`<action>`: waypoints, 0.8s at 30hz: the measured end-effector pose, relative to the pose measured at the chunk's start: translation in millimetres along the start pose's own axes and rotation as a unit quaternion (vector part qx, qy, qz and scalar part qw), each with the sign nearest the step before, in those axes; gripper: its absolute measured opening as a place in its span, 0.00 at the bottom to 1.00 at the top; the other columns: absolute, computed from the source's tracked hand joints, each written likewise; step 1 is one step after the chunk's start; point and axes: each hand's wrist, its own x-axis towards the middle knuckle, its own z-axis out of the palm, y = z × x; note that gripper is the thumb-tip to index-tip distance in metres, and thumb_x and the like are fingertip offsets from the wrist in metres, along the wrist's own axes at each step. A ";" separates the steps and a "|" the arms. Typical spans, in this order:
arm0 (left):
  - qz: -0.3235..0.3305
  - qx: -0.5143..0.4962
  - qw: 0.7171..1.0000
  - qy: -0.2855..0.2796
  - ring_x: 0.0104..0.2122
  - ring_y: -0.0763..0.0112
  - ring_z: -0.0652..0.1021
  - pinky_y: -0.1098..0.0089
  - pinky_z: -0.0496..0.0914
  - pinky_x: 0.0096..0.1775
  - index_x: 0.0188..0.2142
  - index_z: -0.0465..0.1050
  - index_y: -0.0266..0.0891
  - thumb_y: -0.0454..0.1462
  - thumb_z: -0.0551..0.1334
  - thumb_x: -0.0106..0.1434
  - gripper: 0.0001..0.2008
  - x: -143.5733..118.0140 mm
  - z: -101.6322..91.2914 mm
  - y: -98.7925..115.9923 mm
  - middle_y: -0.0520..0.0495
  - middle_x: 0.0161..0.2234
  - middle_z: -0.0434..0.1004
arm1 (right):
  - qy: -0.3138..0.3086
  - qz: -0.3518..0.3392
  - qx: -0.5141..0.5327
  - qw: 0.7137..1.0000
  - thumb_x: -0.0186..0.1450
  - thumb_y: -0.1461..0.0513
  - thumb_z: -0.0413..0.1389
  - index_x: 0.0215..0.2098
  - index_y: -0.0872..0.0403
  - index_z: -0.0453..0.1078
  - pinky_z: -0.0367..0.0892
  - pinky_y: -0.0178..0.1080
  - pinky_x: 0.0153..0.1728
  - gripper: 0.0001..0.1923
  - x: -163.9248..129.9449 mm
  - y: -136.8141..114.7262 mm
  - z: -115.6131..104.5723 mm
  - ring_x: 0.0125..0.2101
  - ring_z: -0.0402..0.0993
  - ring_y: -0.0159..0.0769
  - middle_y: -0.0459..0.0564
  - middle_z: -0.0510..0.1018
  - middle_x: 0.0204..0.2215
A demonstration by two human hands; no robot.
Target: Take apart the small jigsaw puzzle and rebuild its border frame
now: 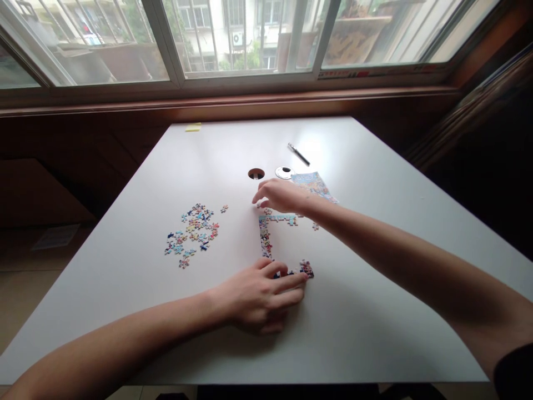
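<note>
My left hand [266, 294] lies over the lower side of a partly joined jigsaw puzzle [265, 236], fingers stretched out. Its index fingertip touches a joined cluster of pieces [307, 269] at the lower right corner. The joined strips form a left side, a top side and a lower side, the last partly hidden under my fingers. Just above the top strip, my right hand [280, 194] is bent with thumb and index finger around a small puzzle piece [259, 205]. A loose piece [268, 211] lies below that hand.
Many loose pieces [194, 228] are spread on the left of the white table [353, 322], with a single piece [224, 209] beside them. Beyond my right hand are a printed picture sheet [313, 184], a pen [298, 154], a round cover [284, 173] and a cable hole [256, 174].
</note>
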 end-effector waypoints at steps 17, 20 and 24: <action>0.002 -0.006 1.000 -0.015 0.55 0.52 0.64 0.57 0.62 0.53 0.58 0.65 0.36 0.43 0.58 0.63 0.25 -0.7 2.8 -1.5 0.47 0.69 0.54 | 0.067 0.070 0.125 0.987 0.63 0.64 0.56 0.40 0.55 0.78 0.66 0.38 0.32 0.10 -45.9 6.7 7.1 0.28 0.72 0.31 0.49 0.79 0.29; -0.001 -0.001 1.000 -0.016 0.55 0.52 0.64 0.57 0.63 0.53 0.58 0.65 0.37 0.43 0.58 0.64 0.24 -0.7 2.3 -0.9 0.47 0.69 0.55 | 0.090 0.110 0.232 0.962 0.60 0.61 0.60 0.36 0.55 0.77 0.70 0.37 0.32 0.07 -86.7 9.8 13.5 0.29 0.75 0.32 0.48 0.80 0.28; -0.005 0.001 1.000 -0.013 0.54 0.53 0.65 0.58 0.63 0.52 0.56 0.66 0.37 0.42 0.56 0.65 0.22 0.0 1.4 0.0 0.47 0.69 0.55 | 0.087 0.119 0.299 0.943 0.62 0.57 0.61 0.33 0.54 0.75 0.68 0.36 0.31 0.08 -137.6 13.5 29.3 0.28 0.73 0.31 0.47 0.79 0.28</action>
